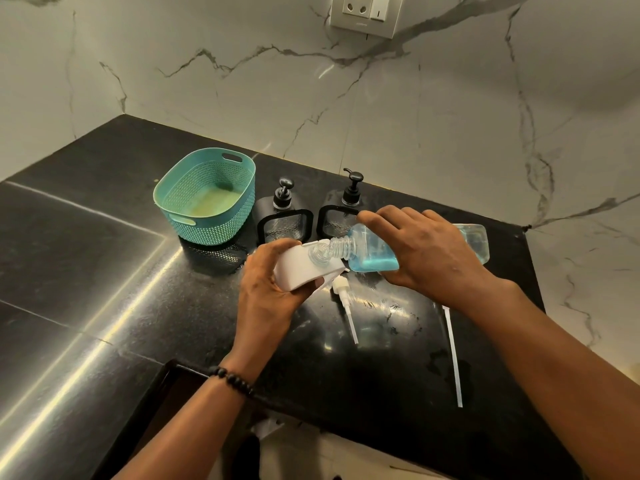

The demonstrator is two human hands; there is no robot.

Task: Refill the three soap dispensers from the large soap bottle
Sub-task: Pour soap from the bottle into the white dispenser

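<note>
My right hand [426, 252] grips the large clear soap bottle [372, 249], tipped on its side with blue soap inside, its threaded neck pointing left. The neck meets the clear mouth of a white dispenser [299, 266] that my left hand [266, 289] holds tilted over the black counter. Two clear dispensers with black frames stand behind, one on the left [284, 221] and one on the right [337, 220], each with a black pump on top. A small white pump with its tube [346, 306] lies on the counter below the bottles. A long white tube [453, 355] lies to the right.
A teal perforated basket [207, 197] stands at the back left of the black counter [104, 258]. Marble walls rise behind, with a wall socket [365, 13] up top. The counter's front edge has a notch near my left wrist. Wet smears shine near the pump.
</note>
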